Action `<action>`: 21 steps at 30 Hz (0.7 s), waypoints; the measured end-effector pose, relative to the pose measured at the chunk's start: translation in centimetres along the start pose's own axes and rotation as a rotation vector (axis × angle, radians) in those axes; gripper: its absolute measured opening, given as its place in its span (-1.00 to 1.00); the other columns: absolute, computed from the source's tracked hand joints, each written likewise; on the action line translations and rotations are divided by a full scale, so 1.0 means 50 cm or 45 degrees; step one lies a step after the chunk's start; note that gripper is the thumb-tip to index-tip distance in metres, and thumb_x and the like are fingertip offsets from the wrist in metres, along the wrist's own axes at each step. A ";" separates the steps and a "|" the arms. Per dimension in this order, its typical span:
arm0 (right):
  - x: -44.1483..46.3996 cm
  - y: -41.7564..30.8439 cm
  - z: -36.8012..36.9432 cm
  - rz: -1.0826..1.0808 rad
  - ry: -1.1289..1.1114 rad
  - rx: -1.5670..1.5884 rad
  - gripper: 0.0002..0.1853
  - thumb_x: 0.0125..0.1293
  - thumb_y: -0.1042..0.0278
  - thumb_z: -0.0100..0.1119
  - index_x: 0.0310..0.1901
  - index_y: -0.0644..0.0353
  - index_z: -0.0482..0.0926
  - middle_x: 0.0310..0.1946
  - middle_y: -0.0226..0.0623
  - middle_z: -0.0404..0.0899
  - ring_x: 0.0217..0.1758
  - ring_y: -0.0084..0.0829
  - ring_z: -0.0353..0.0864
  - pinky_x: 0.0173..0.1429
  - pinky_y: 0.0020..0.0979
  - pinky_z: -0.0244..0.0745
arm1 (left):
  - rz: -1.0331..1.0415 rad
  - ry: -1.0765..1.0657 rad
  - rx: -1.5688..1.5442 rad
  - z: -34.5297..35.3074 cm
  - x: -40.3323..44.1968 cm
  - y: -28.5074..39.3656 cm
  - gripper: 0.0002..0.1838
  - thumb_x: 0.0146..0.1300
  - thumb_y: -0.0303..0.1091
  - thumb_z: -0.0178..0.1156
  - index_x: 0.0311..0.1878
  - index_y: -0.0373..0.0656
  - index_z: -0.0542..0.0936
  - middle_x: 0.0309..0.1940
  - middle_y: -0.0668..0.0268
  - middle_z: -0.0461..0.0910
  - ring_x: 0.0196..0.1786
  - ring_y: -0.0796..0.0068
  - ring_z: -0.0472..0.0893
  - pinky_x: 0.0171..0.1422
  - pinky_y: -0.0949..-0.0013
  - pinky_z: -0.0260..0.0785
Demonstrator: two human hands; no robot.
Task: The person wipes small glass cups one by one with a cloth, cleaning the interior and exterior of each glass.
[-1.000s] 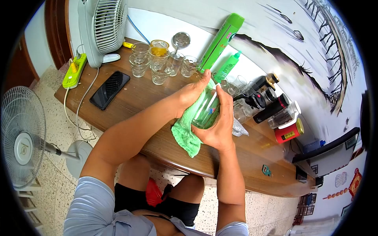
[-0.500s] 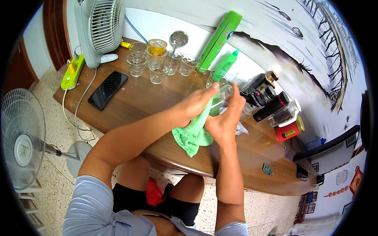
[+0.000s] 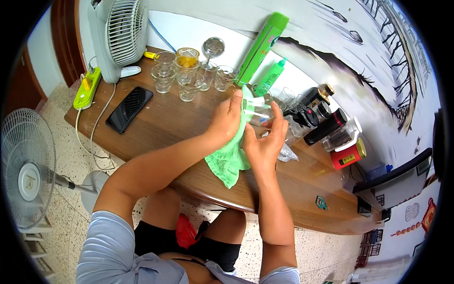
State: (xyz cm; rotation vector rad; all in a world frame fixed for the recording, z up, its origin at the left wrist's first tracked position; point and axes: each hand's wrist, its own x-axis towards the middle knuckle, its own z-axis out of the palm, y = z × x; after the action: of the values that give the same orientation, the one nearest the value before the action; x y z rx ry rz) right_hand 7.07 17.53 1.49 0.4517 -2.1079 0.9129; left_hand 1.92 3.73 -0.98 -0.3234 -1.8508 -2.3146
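Above the table's front half I hold a clear drinking glass tilted on its side. My right hand grips the glass, with thumb and fingers around its right end. A light green cloth is bunched in my left hand and covers the glass's left end. The cloth's lower part hangs down to the table. Some of my left fingers are hidden behind the cloth. Just past my right hand lies a crumpled silvery wrapper.
Several glasses stand at the back left, near a black phone and a box fan. A green box, a green bottle, a dark flask and a red tin line the back of the wooden table.
Both hands have shifted slightly left. My left hand has drawn a little away from my right, and the cloth now stands up over the glass's left end.
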 end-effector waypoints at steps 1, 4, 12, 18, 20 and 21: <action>0.001 0.002 -0.001 0.010 0.012 -0.046 -0.07 0.11 0.51 0.65 0.56 0.26 0.42 -0.05 -0.11 0.42 -0.05 -0.18 0.51 0.08 -0.18 0.49 | 0.065 0.034 0.012 0.009 -0.002 -0.007 -0.24 0.78 0.28 -0.20 0.29 -0.33 0.61 0.01 0.09 0.74 0.01 0.34 0.72 0.18 0.19 0.57; 0.007 0.004 -0.005 0.017 0.051 -0.142 -0.11 0.11 0.55 0.64 0.52 0.27 0.47 -0.06 -0.09 0.41 -0.05 -0.14 0.50 0.08 -0.17 0.49 | 0.201 0.110 0.097 0.047 -0.031 -0.011 -0.35 0.77 0.17 -0.04 -0.05 -0.33 0.66 -0.33 0.06 0.68 -0.22 0.22 0.66 -0.02 0.06 0.51; 0.010 0.021 -0.009 -0.138 0.128 -0.203 -0.27 0.12 0.53 0.68 0.38 0.30 0.63 -0.15 -0.18 0.40 -0.12 -0.21 0.51 -0.01 -0.22 0.50 | 0.088 0.025 0.150 0.020 -0.029 0.007 -0.58 0.65 -0.09 0.32 -0.22 -0.28 0.76 -0.49 0.54 0.51 -0.33 0.76 0.38 -0.23 0.48 0.35; 0.018 0.016 -0.018 -0.139 0.170 -0.215 -0.25 0.11 0.50 0.69 0.38 0.30 0.61 -0.15 -0.16 0.39 -0.15 -0.18 0.49 -0.04 -0.20 0.51 | 0.205 0.094 -0.072 0.031 -0.017 0.008 -0.68 0.53 -0.22 0.46 -0.24 -0.34 0.79 -0.48 0.52 0.64 -0.34 0.78 0.44 -0.26 0.47 0.38; 0.020 0.016 -0.018 -0.121 0.181 -0.173 -0.26 0.11 0.50 0.69 0.38 0.29 0.62 -0.15 -0.16 0.40 -0.16 -0.19 0.50 -0.05 -0.20 0.52 | 0.264 0.120 -0.110 0.033 -0.015 0.011 -0.68 0.51 -0.23 0.48 -0.23 -0.35 0.79 -0.48 0.50 0.65 -0.35 0.77 0.43 -0.29 0.45 0.39; 0.022 0.014 -0.020 -0.112 0.187 -0.155 -0.27 0.11 0.50 0.68 0.37 0.28 0.63 -0.15 -0.16 0.41 -0.16 -0.19 0.50 -0.06 -0.20 0.51 | 0.278 0.127 -0.112 0.034 -0.013 0.007 -0.70 0.51 -0.24 0.48 -0.19 -0.35 0.80 -0.45 0.48 0.68 -0.33 0.78 0.45 -0.27 0.46 0.40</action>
State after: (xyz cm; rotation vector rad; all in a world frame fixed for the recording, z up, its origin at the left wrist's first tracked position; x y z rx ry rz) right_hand 6.48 18.70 2.45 0.3990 -1.9808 0.7397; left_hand 2.76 5.31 -0.45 -0.3921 -1.5857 -2.2241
